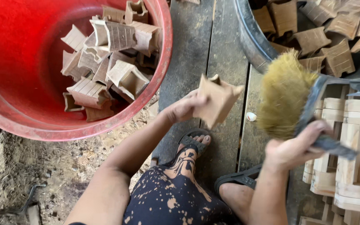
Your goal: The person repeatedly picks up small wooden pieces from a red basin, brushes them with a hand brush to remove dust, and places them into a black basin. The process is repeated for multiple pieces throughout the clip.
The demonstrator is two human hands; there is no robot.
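Hands with a small brown notched wooden block and a yellow-bristled brush, above dark floor planks.

Left hand [183,109] pinches the small brown notched wooden block [216,102] by one edge, fingers clenched on it, open face tilted toward the brush so its surfaces stay exposed. Right hand [293,146] is wrapped tight around the dark handle of the wide yellow-bristled brush [283,93], bristles just right of the block. A big red plastic tub [17,83] of similar blocks sits far left; a dark tub [251,41] far right holds more.
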